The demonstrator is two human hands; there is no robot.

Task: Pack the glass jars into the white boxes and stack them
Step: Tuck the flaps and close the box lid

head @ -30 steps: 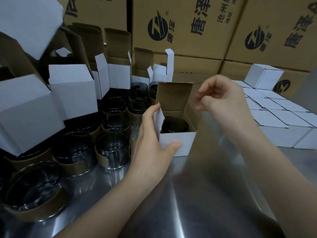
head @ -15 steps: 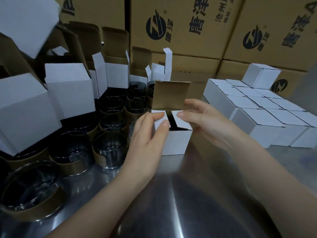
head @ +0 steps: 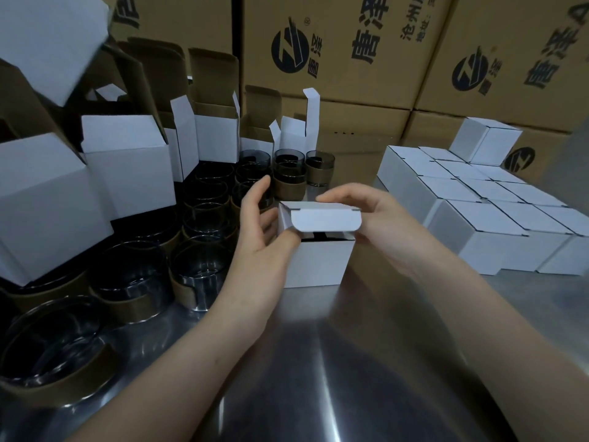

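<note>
On the steel table [head: 318,393], near its middle, a small white box [head: 318,260] stands upright with both hands around it. Its top lid [head: 325,218] is folded over almost flat, but the tuck flap still hangs outside the front wall, and a dark gap shows under it where something dark sits inside; whether that is a jar cannot be made out clearly. The left hand [head: 264,237] cups the box's left side, fingers spread and loosely curved, thumb pressed against the front left corner just under the flap. The right hand [head: 379,224] lies over the lid from the right, fingers [head: 338,194] stretched along the lid's back edge and thumb at the front right corner, pressing rather than clenched. Just left of the box, rows of glass jars [head: 194,272] with brown paper bands stand on the table, running from the near left corner back to the far side. Behind and over them, open white boxes [head: 127,161] sit with flaps raised. To the right, closed white boxes [head: 497,237] lie packed side by side in rows, with one more closed box [head: 487,140] stacked on the far row. Brown cartons [head: 350,49] with dark printing form a wall at the back
</note>
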